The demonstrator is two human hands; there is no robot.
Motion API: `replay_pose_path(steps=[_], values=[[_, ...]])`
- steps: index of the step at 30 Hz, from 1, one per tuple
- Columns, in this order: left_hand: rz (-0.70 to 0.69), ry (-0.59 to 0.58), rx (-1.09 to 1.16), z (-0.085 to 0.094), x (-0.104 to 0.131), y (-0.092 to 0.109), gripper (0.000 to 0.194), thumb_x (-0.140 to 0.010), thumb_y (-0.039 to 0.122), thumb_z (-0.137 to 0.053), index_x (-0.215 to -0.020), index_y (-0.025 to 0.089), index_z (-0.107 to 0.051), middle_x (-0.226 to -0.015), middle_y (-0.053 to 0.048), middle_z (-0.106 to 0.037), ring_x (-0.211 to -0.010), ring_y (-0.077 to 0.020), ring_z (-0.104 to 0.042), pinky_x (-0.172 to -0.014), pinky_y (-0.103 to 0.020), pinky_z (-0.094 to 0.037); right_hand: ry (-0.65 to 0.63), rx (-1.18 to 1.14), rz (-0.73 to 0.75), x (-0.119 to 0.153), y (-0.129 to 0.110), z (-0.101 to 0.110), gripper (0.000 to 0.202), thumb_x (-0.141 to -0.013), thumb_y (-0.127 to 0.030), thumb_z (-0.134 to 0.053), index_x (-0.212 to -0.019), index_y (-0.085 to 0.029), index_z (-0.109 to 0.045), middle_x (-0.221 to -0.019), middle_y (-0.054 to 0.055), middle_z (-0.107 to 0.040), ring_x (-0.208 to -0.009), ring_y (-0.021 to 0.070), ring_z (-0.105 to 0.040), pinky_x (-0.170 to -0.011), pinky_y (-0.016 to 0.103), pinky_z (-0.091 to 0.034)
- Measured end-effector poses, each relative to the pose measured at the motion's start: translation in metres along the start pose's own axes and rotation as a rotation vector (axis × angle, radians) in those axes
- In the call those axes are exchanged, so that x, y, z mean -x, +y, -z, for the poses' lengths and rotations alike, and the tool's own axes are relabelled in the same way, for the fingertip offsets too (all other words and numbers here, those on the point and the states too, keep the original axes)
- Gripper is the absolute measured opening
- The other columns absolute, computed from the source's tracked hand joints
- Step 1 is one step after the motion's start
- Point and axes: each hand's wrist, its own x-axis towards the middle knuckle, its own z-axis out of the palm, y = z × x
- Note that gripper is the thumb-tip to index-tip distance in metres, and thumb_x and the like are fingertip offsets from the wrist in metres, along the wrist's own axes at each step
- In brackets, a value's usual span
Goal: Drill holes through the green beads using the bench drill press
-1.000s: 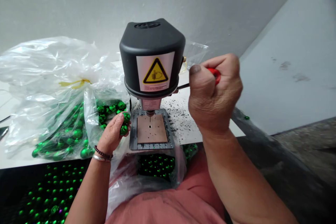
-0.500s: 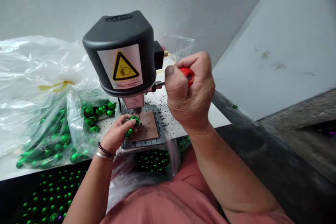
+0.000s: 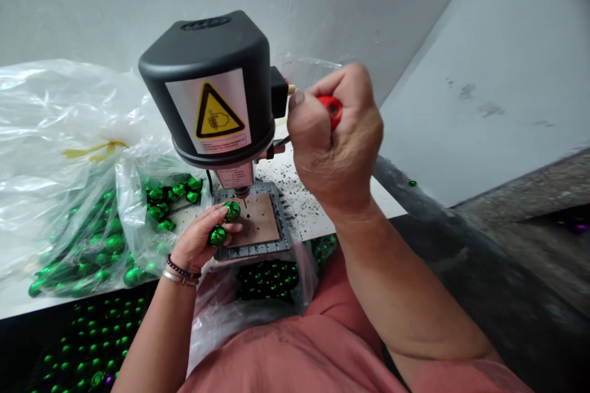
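Observation:
My left hand (image 3: 196, 239) is closed on two shiny green balls; one green ball (image 3: 232, 211) sits at the fingertips beside the bit, the other green ball (image 3: 216, 235) lies against the fingers. Over them stands a dark grey drill press (image 3: 207, 92) with a yellow warning sign. Its thin drill bit (image 3: 246, 203) points down at a brown board (image 3: 262, 221) with a small dark hole, lying on the metal base (image 3: 282, 227). My right hand (image 3: 338, 141) is wrapped round the red knob (image 3: 330, 112) of the press's lever, right of the motor housing.
Clear plastic bags (image 3: 69, 153) with many green balls (image 3: 115, 242) cover the left of the white table (image 3: 387, 202). Dark shavings (image 3: 295, 196) are scattered right of the base. More green balls (image 3: 267, 280) lie below the table edge, and one green ball (image 3: 412, 183) is on the floor.
My right hand has risen with the red knob, swinging the lever up. My left hand has drawn slightly left with the balls, uncovering the bit and the hole in the board.

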Motion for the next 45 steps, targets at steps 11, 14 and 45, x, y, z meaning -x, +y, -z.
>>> replay_pose_path(steps=[11,14,45], values=[[-0.002,0.044,0.055,-0.001,0.004,0.000,0.024,-0.063,0.017,-0.071,-0.084,0.013,-0.061,-0.080,-0.004,-0.066,-0.073,-0.0176,-0.067,-0.053,-0.020,-0.050,-0.199,0.066,-0.184,-0.044,0.007,-0.017,0.031,-0.081,-0.034,-0.044,-0.061,-0.018,-0.027,-0.056,-0.007,-0.026,-0.055,0.0042,-0.021,-0.054,0.019,-0.023],[-0.017,0.034,-0.080,-0.004,0.000,-0.001,0.025,-0.062,0.024,-0.073,-0.082,0.012,-0.064,-0.078,-0.005,-0.067,-0.071,-0.0152,-0.065,-0.052,-0.018,-0.046,-0.203,0.066,-0.194,-0.046,0.008,-0.019,0.033,-0.081,-0.035,-0.045,-0.060,-0.018,-0.026,-0.056,-0.007,-0.024,-0.055,0.0039,-0.020,-0.053,0.019,-0.022],[-0.416,0.206,-1.320,-0.024,-0.022,-0.012,0.041,-0.067,0.033,-0.067,-0.106,0.021,-0.067,-0.116,-0.008,-0.063,-0.103,-0.0273,-0.058,-0.090,-0.037,-0.043,-0.187,-0.065,-0.106,-0.035,0.005,-0.011,0.026,-0.082,-0.035,-0.043,-0.066,-0.019,-0.029,-0.059,-0.007,-0.027,-0.057,0.0037,-0.024,-0.055,0.018,-0.027]])
